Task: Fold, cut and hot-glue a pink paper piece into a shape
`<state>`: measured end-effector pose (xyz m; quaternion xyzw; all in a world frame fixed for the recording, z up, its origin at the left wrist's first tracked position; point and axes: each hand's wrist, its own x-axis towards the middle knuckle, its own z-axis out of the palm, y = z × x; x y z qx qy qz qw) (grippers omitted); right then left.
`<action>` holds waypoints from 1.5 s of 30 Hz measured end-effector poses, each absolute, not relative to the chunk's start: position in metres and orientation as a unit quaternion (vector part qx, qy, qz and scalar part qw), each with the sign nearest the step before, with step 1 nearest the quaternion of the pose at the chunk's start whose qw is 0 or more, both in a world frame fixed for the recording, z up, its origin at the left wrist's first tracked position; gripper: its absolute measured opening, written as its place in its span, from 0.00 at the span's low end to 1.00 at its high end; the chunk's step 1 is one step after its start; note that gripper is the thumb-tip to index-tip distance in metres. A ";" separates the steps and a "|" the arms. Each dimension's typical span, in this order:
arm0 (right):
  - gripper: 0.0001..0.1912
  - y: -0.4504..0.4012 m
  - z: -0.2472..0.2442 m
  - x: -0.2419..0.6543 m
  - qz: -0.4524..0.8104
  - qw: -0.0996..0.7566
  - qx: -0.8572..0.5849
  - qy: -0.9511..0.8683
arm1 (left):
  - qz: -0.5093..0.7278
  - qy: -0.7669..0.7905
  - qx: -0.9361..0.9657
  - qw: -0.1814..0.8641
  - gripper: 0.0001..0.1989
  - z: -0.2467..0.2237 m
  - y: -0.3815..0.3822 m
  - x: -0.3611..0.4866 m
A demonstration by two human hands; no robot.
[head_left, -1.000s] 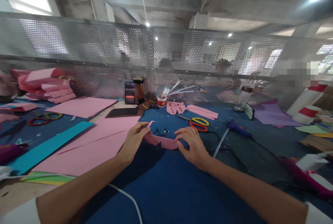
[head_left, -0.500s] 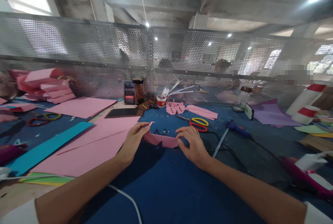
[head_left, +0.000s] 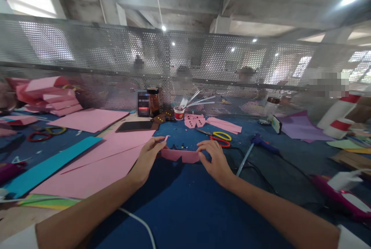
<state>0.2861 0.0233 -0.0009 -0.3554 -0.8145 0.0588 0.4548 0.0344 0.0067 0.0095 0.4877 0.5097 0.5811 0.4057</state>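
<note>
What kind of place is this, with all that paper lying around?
Probably a shared craft workshop. Both hands hold a pink paper piece over a blue table, near scissors, pink sheets, a glue gun and a perforated metal screen.

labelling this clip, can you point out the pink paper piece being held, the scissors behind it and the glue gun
pink paper piece [head_left: 180, 155]: head view, middle of the strip between the hands.
scissors [head_left: 220, 138]: head view, yellow and red handle loops.
glue gun [head_left: 262, 143]: head view, blue body.

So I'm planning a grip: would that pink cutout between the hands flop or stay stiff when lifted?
The pink cutout looks thin, so probably light. It spans flat between left hand and right hand without sagging, so likely slightly stiff. Its notched edge may crease easily.
</note>
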 end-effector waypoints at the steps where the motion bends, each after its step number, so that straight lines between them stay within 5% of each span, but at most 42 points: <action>1: 0.07 0.023 -0.001 0.286 0.060 0.456 -0.357 -0.813 | 0.580 0.510 0.488 0.408 0.20 0.009 0.007 0.035; 45: 0.07 0.024 -0.001 0.286 0.149 0.478 -0.344 -0.794 | 0.571 0.514 0.485 0.418 0.22 0.011 0.005 0.040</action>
